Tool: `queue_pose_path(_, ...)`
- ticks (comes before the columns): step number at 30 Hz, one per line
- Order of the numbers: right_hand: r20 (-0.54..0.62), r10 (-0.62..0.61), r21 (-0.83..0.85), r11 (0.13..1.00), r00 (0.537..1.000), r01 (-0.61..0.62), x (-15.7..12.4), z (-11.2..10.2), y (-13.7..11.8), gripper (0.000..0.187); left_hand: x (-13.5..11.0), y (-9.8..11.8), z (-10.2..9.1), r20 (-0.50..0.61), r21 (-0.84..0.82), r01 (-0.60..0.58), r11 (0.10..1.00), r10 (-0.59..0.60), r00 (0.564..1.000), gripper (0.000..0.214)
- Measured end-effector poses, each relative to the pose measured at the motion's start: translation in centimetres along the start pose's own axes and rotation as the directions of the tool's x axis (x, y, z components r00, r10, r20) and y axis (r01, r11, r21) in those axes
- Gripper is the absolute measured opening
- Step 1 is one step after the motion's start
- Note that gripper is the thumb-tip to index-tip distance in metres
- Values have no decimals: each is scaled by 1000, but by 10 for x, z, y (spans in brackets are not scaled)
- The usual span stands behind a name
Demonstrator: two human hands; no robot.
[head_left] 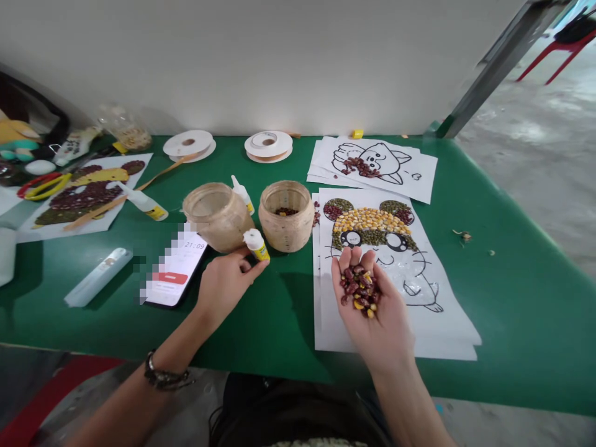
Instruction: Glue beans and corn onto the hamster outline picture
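Note:
My left hand is closed, thumb and curled fingers at a small white and yellow glue bottle; some fingertips are hidden. Just behind it stands an open twine-wrapped jar. A second jar, to its right, has dark beans inside. My right hand, palm up and cupped, holds a heap of red beans mixed with a few yellow corn kernels. Below that hand lies a hamster drawing, its ears and head partly covered with green beans, red beans and corn.
Behind is a dog drawing with red beans on it. Left lie a phone, a light-blue case, a glue bottle, scissors and a bean-covered picture. Ribbon spools sit near the wall.

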State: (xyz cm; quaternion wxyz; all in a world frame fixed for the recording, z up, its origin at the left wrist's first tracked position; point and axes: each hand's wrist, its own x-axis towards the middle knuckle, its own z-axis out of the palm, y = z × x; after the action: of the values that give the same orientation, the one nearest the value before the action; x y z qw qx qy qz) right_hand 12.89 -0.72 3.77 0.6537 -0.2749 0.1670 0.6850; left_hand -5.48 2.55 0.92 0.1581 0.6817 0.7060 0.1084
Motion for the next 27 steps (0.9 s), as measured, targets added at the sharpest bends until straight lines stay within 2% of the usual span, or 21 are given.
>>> queue_pose_path(8, -20, 1, -50, 999, 1000, -2, 0, 1, 1, 46, -9, 17, 7, 54, 71, -83, 994, 79, 995, 30)
queue_pose_path(12, -10, 2, -46, 999, 1000, -2, 1, 1, 0, 47, -15, 16, 6, 69, 110, -97, 989, 89, 994, 24)
queue_pose_path(20, 8, 1, -55, 998, 1000, 0, 0, 0, 3, 46, -23, 0, -11, 132, 303, 9, 953, -51, 990, 47)
queue_pose_path(22, 8, -7, -71, 997, 1000, 8, 0, 0, 4, 46, -21, 0, -9, 108, 229, -6, 973, -20, 994, 49)
queue_pose_path(27, -26, -37, -97, 995, 999, 35, -1, -2, 6, 46, -11, 8, 1, 16, -111, -67, 991, 70, 997, 49)
